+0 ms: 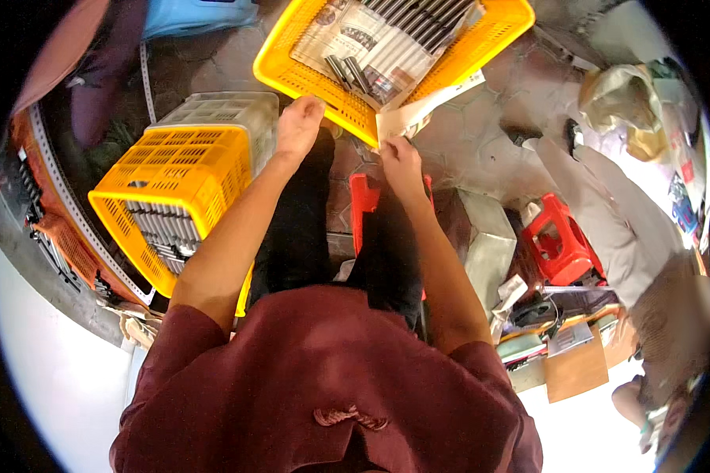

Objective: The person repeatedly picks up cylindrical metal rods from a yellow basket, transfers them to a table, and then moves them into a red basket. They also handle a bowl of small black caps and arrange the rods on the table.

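A yellow plastic crate (339, 102) stands in front of me, lined with newspaper (323, 43). Dark and silvery metal tubes (414, 27) lie in a row on the paper, and a few short ones (347, 72) sit apart near the front side. My left hand (298, 128) is closed beside the crate's near left rim; whatever its fingers hold is hidden. At the crate's near corner, my right hand (402, 164) pinches the end of a white paper strip (414, 113) that runs along the outside of the right rim.
To my left, a second yellow crate (177, 158) lies with its opening toward me, stacked full of metal tubes (166, 229). A pale crate (256, 118) is behind it. On the right are a red stool (560, 240), cardboard (576, 366) and another person's legs (615, 213).
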`<move>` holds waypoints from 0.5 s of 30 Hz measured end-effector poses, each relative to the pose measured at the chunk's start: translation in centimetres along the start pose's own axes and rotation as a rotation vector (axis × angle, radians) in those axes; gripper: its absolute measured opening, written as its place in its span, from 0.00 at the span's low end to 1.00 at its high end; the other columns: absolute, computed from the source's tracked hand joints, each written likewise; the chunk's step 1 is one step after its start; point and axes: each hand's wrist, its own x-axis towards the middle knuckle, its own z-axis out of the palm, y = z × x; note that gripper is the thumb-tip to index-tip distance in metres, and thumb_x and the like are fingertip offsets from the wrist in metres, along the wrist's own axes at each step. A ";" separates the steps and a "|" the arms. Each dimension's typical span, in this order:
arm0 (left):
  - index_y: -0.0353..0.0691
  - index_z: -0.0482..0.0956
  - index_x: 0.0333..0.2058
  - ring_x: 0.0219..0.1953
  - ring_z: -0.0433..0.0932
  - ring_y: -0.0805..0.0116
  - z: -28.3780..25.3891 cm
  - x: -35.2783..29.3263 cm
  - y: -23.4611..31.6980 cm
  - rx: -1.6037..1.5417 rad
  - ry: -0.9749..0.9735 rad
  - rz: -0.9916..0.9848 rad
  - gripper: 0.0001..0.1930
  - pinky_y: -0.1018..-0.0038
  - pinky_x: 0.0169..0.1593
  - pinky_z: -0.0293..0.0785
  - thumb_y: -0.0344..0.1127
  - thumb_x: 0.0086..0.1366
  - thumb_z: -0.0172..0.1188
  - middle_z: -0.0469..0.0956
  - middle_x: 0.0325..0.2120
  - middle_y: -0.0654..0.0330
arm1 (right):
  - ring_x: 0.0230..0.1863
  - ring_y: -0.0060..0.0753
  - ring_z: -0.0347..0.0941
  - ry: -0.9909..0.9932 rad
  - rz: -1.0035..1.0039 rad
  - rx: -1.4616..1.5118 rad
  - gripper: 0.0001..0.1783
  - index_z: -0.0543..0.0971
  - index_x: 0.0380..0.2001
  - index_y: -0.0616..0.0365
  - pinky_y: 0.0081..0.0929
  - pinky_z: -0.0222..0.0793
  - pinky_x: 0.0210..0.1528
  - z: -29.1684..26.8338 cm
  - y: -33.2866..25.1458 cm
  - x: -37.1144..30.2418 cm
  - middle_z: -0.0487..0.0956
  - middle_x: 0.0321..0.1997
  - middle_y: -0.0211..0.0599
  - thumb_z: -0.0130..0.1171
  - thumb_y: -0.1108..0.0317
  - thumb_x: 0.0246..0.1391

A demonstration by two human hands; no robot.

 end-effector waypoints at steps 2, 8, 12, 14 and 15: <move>0.32 0.79 0.41 0.38 0.78 0.62 3.9 4.6 -0.3 -0.052 -0.057 -0.165 0.18 0.69 0.44 0.73 0.43 0.63 0.61 0.80 0.33 0.51 | 0.32 0.38 0.79 -0.052 0.180 0.247 0.10 0.78 0.35 0.62 0.34 0.72 0.35 4.4 4.4 6.7 0.80 0.30 0.47 0.57 0.65 0.57; 0.25 0.73 0.47 0.52 0.75 0.48 19.0 20.5 -12.5 0.188 -0.172 -0.614 0.38 0.59 0.52 0.72 0.58 0.53 0.66 0.74 0.47 0.38 | 0.46 0.50 0.76 -0.163 0.467 0.220 0.20 0.74 0.47 0.70 0.42 0.69 0.51 9.2 10.9 27.1 0.78 0.45 0.60 0.56 0.64 0.57; 0.26 0.54 0.59 0.60 0.63 0.40 26.6 24.8 -17.1 0.156 -0.094 -0.736 0.54 0.56 0.60 0.67 0.63 0.48 0.69 0.56 0.61 0.36 | 0.58 0.65 0.66 0.331 0.458 0.124 0.34 0.58 0.57 0.83 0.44 0.52 0.70 11.0 21.1 36.9 0.68 0.55 0.72 0.54 0.64 0.56; 0.26 0.54 0.58 0.59 0.65 0.40 29.5 25.4 -14.8 0.185 0.078 -0.751 0.53 0.56 0.59 0.67 0.61 0.47 0.71 0.60 0.58 0.37 | 0.59 0.68 0.64 0.541 0.267 -0.366 0.39 0.55 0.57 0.81 0.48 0.55 0.67 10.6 24.6 39.6 0.65 0.56 0.76 0.57 0.61 0.54; 0.28 0.54 0.55 0.55 0.68 0.40 31.4 25.7 -15.6 0.249 0.239 -0.715 0.50 0.55 0.58 0.69 0.55 0.46 0.73 0.63 0.53 0.39 | 0.59 0.69 0.63 0.507 0.283 -0.287 0.39 0.56 0.57 0.81 0.49 0.56 0.66 10.4 24.9 40.7 0.64 0.55 0.76 0.58 0.59 0.53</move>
